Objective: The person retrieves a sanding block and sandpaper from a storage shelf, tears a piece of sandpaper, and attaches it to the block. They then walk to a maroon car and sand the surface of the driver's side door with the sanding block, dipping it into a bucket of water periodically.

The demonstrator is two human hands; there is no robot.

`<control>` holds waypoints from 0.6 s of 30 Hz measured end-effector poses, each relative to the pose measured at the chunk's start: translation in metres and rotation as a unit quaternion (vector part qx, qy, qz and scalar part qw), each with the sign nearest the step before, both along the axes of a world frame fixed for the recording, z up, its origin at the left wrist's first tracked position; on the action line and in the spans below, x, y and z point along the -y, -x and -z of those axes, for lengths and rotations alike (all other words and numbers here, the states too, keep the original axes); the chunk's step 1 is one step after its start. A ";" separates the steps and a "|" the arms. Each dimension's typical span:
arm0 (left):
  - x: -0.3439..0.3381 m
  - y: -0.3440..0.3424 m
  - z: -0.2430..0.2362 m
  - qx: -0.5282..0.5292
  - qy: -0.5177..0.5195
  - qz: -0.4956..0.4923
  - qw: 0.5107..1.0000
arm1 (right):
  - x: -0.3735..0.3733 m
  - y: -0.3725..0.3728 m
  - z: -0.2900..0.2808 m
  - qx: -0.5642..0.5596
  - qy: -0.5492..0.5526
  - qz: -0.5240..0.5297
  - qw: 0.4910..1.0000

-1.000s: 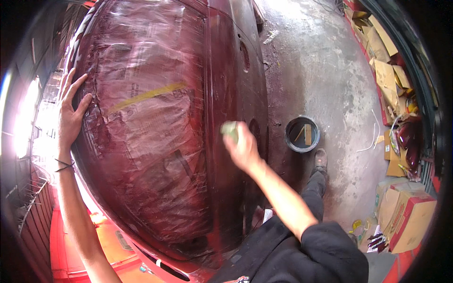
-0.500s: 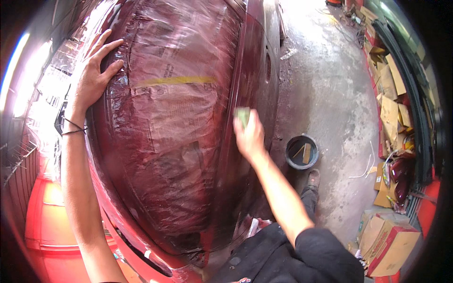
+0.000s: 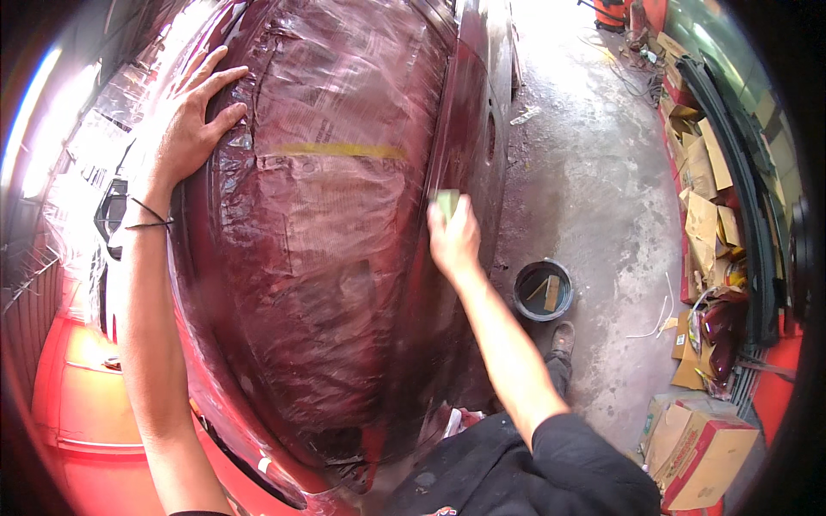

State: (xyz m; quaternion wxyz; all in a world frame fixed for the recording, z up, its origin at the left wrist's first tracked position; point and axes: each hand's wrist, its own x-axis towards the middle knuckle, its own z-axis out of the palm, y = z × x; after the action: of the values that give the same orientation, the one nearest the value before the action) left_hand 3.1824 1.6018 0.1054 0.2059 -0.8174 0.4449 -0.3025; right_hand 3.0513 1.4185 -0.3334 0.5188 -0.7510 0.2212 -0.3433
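A dark red car body (image 3: 469,95) fills the middle, its window covered by wrinkled masking sheeting (image 3: 335,206) with a yellow strip (image 3: 340,150) across it. My left hand (image 3: 196,120) lies with fingers spread on the left edge of the car, beside the sheeting. A dark band circles that wrist. In my right hand (image 3: 456,236) is a small pale green pad (image 3: 446,203), pinched between thumb and fingers against the red panel right of the sheeting. Motion blurs the pad slightly, and its underside is hidden.
On the concrete floor (image 3: 619,189) to the right stands a black bucket (image 3: 544,291) with dark liquid and a tan block in it, near my shoe (image 3: 563,337). Cardboard boxes (image 3: 701,451) and long black trim (image 3: 731,189) line the right side. An orange-red surface (image 3: 90,404) is at lower left.
The view has shifted a little, so the bucket and boxes sit slightly further left. My right hand stays on the panel with the pad; my left hand keeps its place on the car.
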 end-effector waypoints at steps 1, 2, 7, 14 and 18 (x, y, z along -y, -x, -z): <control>-0.007 0.003 0.001 -0.001 0.006 -0.012 1.000 | -0.018 0.021 -0.004 0.003 -0.032 -0.035 0.999; -0.005 0.005 0.000 -0.005 0.010 -0.016 1.000 | -0.022 0.034 -0.009 0.004 -0.067 -0.061 0.996; 0.006 -0.001 0.003 -0.046 0.039 0.008 0.998 | 0.076 -0.048 -0.001 -0.057 -0.006 0.035 0.998; -0.002 0.009 -0.001 -0.030 0.020 -0.019 0.999 | 0.035 -0.048 -0.007 -0.075 -0.047 0.029 0.996; 0.011 0.002 0.000 -0.051 0.038 -0.003 0.998 | 0.111 -0.084 0.012 -0.165 -0.061 0.065 0.982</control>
State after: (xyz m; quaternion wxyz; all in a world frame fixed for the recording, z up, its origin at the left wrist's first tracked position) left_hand 3.1805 1.5906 0.1053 0.1525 -0.8406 0.4402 -0.2764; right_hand 3.1356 1.3072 -0.3450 0.4967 -0.7481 0.3729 -0.2337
